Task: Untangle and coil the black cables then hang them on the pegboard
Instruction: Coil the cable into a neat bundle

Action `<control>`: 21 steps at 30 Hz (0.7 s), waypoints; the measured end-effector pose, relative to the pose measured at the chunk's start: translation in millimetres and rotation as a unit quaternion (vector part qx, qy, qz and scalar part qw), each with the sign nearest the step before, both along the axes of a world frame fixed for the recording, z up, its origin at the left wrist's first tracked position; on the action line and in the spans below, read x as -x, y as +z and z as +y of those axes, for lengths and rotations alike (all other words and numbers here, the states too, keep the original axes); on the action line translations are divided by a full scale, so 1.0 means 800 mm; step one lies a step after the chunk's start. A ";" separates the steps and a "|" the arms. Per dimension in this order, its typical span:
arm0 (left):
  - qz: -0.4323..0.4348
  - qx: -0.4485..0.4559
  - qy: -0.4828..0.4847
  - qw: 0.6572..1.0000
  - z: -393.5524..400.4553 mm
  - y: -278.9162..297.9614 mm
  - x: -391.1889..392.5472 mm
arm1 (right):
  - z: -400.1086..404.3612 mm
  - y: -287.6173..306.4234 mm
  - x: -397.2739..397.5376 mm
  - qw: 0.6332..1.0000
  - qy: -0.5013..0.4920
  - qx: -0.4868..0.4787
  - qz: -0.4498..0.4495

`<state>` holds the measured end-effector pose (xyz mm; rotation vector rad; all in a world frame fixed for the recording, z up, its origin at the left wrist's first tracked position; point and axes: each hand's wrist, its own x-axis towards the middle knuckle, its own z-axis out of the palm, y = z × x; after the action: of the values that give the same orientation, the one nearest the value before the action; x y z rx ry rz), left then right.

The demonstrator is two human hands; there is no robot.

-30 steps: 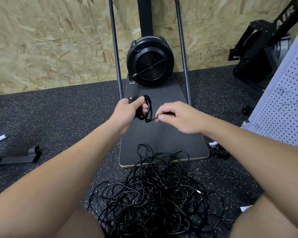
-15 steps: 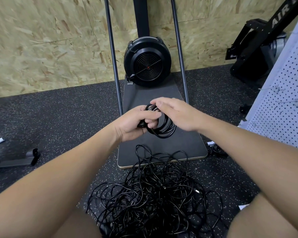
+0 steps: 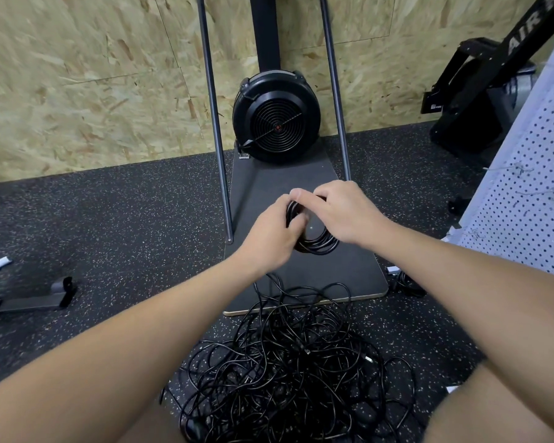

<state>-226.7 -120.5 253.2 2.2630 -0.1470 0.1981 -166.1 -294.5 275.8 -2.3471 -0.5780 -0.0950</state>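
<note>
Coil is sitting between our two hands, held up over the dark baseboard: our left hand is gripping its left side, our right hand is curling over its top. The pegboard is standing to our right, so our right hand is nearer to it. Half a second ago the hands were lower; they are now raising the bundle, while the tangled pile is lying on the floor below.

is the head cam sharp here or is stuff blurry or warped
Head view: wide-angle bending bows the machine's two metal uprights and stretches the forearms at the frame edges; the left hand, right hand and coiled cable look slightly soft; light is even, without harsh glare.
</note>
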 end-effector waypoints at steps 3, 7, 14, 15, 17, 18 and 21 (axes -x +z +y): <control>0.031 0.141 -0.006 0.990 -0.015 0.006 0.010 | 0.001 0.003 0.003 0.998 -0.028 -0.057 0.020; 0.095 0.318 -0.033 0.943 -0.022 0.025 0.023 | 0.005 0.006 0.011 0.987 -0.032 -0.147 0.057; 0.057 0.113 -0.015 0.992 0.017 0.032 0.005 | -0.016 0.021 0.005 0.998 0.028 -0.049 0.019; 0.062 0.066 -0.015 0.996 0.025 0.032 0.004 | -0.023 0.024 0.002 0.998 0.049 -0.032 0.027; 0.080 -0.013 -0.025 0.996 0.039 0.033 0.002 | -0.035 0.026 -0.002 0.993 0.104 -0.017 0.061; 0.087 -0.045 -0.030 0.995 0.045 0.033 0.002 | -0.039 0.027 -0.004 0.989 0.128 -0.008 0.078; 0.100 -0.103 -0.044 0.989 0.059 0.034 0.001 | -0.050 0.031 -0.009 0.980 0.175 0.044 0.086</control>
<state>-227.1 -73.5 280.6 2.4603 -0.1680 -0.0960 -159.0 -334.2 300.8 -2.2706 -0.9108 0.2978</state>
